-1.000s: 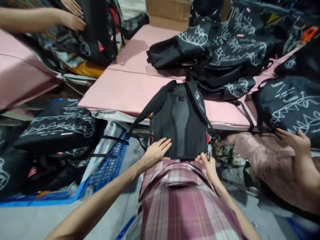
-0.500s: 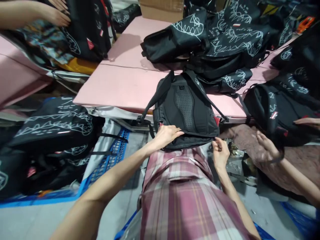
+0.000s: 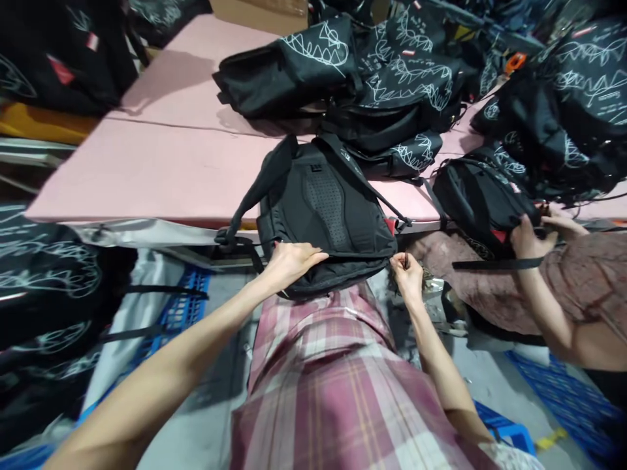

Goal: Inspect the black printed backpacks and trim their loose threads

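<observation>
Containers first: the blue crate at left holds black bags with white scribbled prints; the cardboard box stands on the far side, its inside out of sight. The black backpack lies across the near edge of the pink table, its near end overhanging beside the plaid garment. Its back panel and straps face up; the long axis runs near to far, the top end pointing far and slightly left. A dark slot crosses the near end, contents not visible. The left hand grips that edge; the right hand pinches the near right corner.
</observation>
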### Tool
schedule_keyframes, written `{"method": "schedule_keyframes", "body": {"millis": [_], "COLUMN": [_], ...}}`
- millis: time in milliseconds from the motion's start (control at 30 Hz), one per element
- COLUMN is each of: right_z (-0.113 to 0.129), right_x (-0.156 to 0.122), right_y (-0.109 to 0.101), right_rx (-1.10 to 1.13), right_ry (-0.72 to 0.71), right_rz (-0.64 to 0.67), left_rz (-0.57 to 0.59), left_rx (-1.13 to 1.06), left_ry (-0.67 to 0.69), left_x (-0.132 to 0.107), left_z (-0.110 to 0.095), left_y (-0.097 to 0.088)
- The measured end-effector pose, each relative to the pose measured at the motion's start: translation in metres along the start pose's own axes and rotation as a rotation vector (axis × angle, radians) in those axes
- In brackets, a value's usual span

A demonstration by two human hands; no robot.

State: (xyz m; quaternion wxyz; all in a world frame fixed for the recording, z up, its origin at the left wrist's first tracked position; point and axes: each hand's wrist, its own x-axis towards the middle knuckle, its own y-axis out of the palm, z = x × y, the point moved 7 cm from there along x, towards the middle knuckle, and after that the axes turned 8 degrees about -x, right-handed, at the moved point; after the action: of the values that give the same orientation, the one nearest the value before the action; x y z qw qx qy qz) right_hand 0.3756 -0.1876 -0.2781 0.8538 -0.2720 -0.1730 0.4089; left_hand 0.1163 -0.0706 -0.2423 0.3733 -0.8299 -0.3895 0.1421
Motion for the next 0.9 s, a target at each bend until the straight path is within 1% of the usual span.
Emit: {"method": "schedule_keyframes", "body": {"millis": [100,267,367,433,500,567,633,700,767,833,900], "right_z": [0.003,0.012,0.015,0.018,0.027,0.042,0.056,0.063,0.062,0.056,0.049], "right_x": [-0.001,0.0,0.001,-0.004,-0.016,-0.033,-0.05,-0.059,-0.059,-0.051,-0.04], "right_y": [-0.002,-0.004,-0.006,-0.004,0.006,0.024,0.044,0.057,0.061,0.056,0.047], "right_rx": [-0.042,-0.291,-0.344,-0.319,-0.275,-0.211,-0.107,0.014,0.121,0.178,0.194], "right_ry": [-0.007,-0.126,-0.179,-0.175,-0.192,-0.241,-0.267,-0.23,-0.158,-0.096,-0.045], "right_rz": [0.01,0.042,0.054,0.061,0.062,0.078,0.134,0.182,0.2,0.185,0.157], "left_rz": [0.018,0.033,0.025,0.014,-0.002,-0.012,-0.02,-0.03,-0.031,-0.006,0.026], "left_rx": [0.031,0.077,0.09,0.096,0.108,0.122,0.117,0.088,0.073,0.118,0.219], "left_ry": [0.017,0.05,0.067,0.075,0.082,0.086,0.085,0.094,0.132,0.225,0.315], "left_x": [0.002,0.003,0.002,0.002,0.002,0.004,0.005,0.004,-0.002,-0.015,-0.033], "left_z": [-0.006,-0.007,-0.007,-0.008,-0.011,-0.015,-0.017,-0.017,-0.016,-0.018,-0.019], "left_y": [0.0,0.003,0.003,0.003,0.004,0.007,0.012,0.013,0.01,0.003,-0.003]}}
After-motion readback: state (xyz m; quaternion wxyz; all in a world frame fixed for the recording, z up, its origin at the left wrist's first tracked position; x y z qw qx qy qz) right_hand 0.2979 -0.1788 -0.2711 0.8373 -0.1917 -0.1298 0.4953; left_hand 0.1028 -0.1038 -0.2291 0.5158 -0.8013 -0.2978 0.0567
